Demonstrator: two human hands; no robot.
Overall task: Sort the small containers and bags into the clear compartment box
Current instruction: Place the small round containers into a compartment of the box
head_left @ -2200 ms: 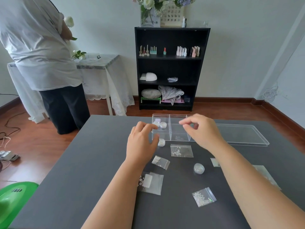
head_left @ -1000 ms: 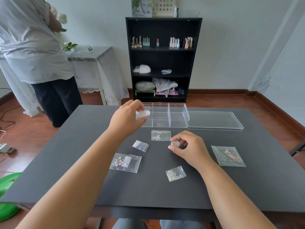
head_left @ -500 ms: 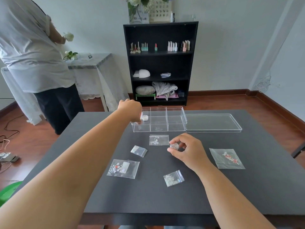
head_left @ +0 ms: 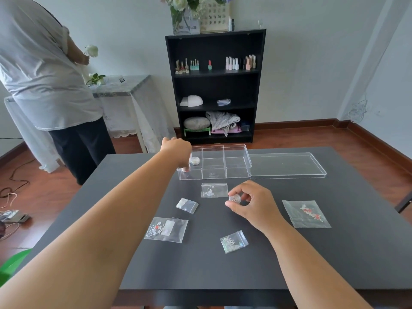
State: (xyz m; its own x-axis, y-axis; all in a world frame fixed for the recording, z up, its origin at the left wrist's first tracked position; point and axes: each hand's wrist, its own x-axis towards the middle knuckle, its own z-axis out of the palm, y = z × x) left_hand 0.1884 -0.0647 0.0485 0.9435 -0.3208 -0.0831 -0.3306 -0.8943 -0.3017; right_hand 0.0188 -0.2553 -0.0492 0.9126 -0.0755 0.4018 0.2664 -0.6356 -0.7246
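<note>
The clear compartment box (head_left: pixel 236 173) stands open on the black table, its lid (head_left: pixel 287 167) lying flat to the right. My left hand (head_left: pixel 176 150) reaches into the box's left compartment, fingers pointing down and hidden. A small round container (head_left: pixel 195 161) lies in that compartment beside the fingers. My right hand (head_left: pixel 252 202) pinches another small clear round container (head_left: pixel 235 198) just above the table in front of the box. Several small clear bags of beads lie on the table: one near the box (head_left: pixel 214 190), a tiny one (head_left: pixel 186 205), a larger one (head_left: pixel 166 229).
Two more bags lie at front centre (head_left: pixel 234 241) and right (head_left: pixel 306 213). A person in a white shirt (head_left: pixel 44 81) stands beyond the table's far left corner. A black shelf (head_left: pixel 215 85) stands against the back wall. A green object (head_left: pixel 11 266) sits at the lower left.
My left hand carried a small container from the table to the box's left compartment. My right hand picked up a round container from the table and holds it slightly higher.
</note>
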